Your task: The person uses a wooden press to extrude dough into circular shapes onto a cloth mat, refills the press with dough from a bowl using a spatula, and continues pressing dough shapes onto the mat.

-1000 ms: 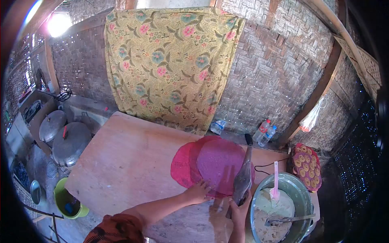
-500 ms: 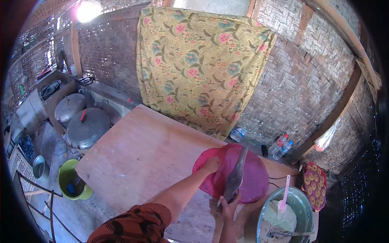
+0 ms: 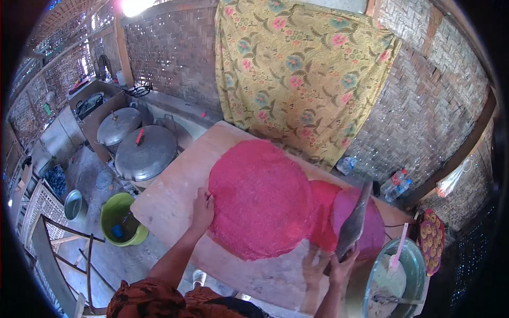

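Note:
A large round pink sheet (image 3: 260, 199) lies spread over the board. My left hand (image 3: 202, 209) is closed on its left edge. Partly under its right side sits a red sheet (image 3: 322, 209), overlapping a purple round sheet (image 3: 375, 225). My right hand (image 3: 342, 262) is wrapped round the lower end of a long, dark, flat blade-like tool (image 3: 354, 225), which points up and away over the purple sheet. To the right of that hand stands a green basin (image 3: 419, 265) of pale, thick paste, with a pink-handled spatula (image 3: 398, 246) upright in it.
The pale board (image 3: 175, 199) carries the sheets. Two lidded pots (image 3: 146, 156) stand beyond its left corner, a green bucket (image 3: 117, 212) on the floor. Plastic bottles (image 3: 397, 185) are by the woven wall; a floral cloth (image 3: 302, 79) hangs behind.
My left hand has moved left, and the pink sheet now lies spread to the left of the purple one. My right hand still holds the tool. The view has shifted.

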`<state>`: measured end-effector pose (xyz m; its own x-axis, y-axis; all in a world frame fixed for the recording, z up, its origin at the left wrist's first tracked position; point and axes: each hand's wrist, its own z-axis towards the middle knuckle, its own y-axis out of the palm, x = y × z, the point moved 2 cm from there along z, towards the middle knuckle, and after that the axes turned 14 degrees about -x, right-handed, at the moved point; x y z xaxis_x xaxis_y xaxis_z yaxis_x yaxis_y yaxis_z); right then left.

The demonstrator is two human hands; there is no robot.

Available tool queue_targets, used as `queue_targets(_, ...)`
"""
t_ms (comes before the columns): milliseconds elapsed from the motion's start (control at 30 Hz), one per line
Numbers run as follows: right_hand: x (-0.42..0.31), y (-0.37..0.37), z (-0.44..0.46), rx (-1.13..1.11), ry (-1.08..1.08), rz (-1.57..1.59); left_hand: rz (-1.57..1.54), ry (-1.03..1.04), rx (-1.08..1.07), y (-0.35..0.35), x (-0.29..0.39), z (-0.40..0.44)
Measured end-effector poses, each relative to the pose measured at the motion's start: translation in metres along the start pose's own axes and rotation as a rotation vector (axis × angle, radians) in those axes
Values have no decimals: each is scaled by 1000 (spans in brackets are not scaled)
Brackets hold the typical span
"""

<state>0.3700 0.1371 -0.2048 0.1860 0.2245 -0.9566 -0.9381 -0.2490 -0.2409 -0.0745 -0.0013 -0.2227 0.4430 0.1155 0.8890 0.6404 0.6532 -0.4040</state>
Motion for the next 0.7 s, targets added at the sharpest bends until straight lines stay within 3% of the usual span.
queue_targets(133,-65,39,-27,58,-162,104,151,-162,9,-36,-46,-34)
queue_targets(267,-127,89,-56,39,-82,174,216,-150,-36,-63,-87,-52)
queue_targets(333,-149,110,-71,-35,-91,205,364,21,-309,-82,-79,-53)
queue_targets(433,-183,140,-95,-109,-88,229,561,55,-299,-127,-23,-36)
queue_targets(500,-184,154,-113,-446,100,466,-65,207,-399,-144,8,5)
queue_targets(567,-170,172,-130,-787,139,805,-755,320,-606,-164,90,26)
queue_targets(600,-180,193,-139,-921,118,920,-949,365,-720,-168,120,32)
queue_targets(700,-197,223,-153,-1069,171,988,-1566,443,-1112,-185,186,31)
